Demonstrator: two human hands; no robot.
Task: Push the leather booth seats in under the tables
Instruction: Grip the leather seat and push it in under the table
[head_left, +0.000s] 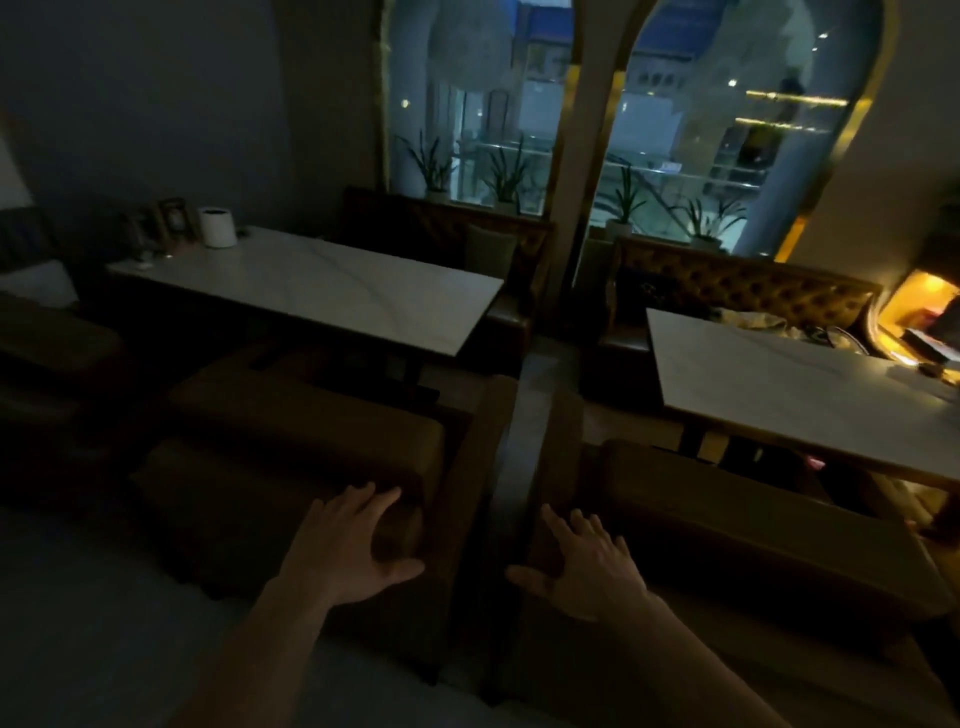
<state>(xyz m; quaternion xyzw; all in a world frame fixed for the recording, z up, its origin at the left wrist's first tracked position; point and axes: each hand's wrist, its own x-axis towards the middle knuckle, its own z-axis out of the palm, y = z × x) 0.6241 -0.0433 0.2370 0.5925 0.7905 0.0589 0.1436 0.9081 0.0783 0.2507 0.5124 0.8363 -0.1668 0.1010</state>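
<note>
Left hand (358, 540) spread flat on left seat (311, 421) backrest corner; right hand (587, 561) spread on right seat (727, 525) back; no grip closed on either.
Risks: pushing from inner corners only, seats may skew toward aisle gap; seat edge may hit counter leg; dim light hides clearance.
Seats: brown leather, smooth cushions, partly out from left counter (322, 283) and right counter (789, 374); tufted benches beyond.

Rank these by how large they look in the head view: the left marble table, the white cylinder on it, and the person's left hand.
1. Left marble table, clearly the largest.
2. Left hand, though it lies close to the camera, which inflates it.
3. White cylinder, smallest; it stands at the table's far end, so its true size against the hand is unsure.
</note>
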